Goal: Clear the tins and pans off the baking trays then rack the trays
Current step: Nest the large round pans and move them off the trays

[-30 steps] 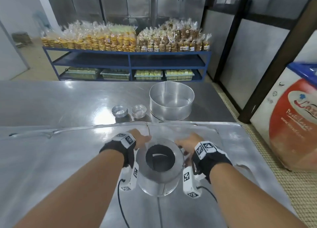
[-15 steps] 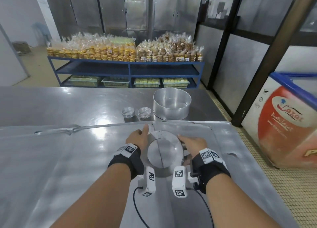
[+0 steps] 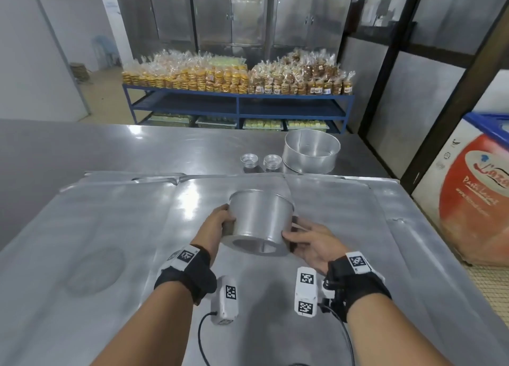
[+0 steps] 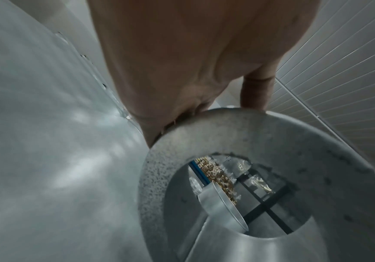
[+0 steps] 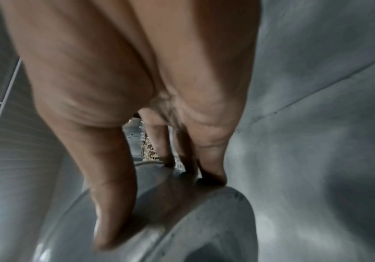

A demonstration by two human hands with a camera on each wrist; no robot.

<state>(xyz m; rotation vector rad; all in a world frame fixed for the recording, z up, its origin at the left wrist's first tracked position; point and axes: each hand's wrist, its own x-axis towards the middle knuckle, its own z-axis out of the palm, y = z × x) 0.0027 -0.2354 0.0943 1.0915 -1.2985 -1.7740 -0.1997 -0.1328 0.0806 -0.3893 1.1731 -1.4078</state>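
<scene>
- While both hands, left hand [image 3: 219, 222] and right hand [image 3: 314, 243], clasp the ring tin [image 3: 260, 222], it's tilted above the baking trays [image 3: 110, 228].
- Up at 1 o'clock on the desk [image 3: 82, 151]: big round pan [image 3: 311, 152] and two small tins [image 3: 260, 160], seemingly cleared.
- Racking's still left.

Head view: high vantage, faces forward and down over steel surface [image 3: 82, 151] toward blue shelf [image 3: 237, 98] at far wall.

Left wrist view: very close, looks along left hand [image 4: 182, 62] through open-ended tin [image 4: 316, 177]; blue shelf [image 4: 196, 170] visible through hole.

Right wrist view: very close, looks along right hand [image 5: 126, 70] onto tin [image 5: 193, 212] wall, blurred.

Shared by all: tin [image 3: 261, 222], tray [image 3: 358, 269] beneath.
</scene>
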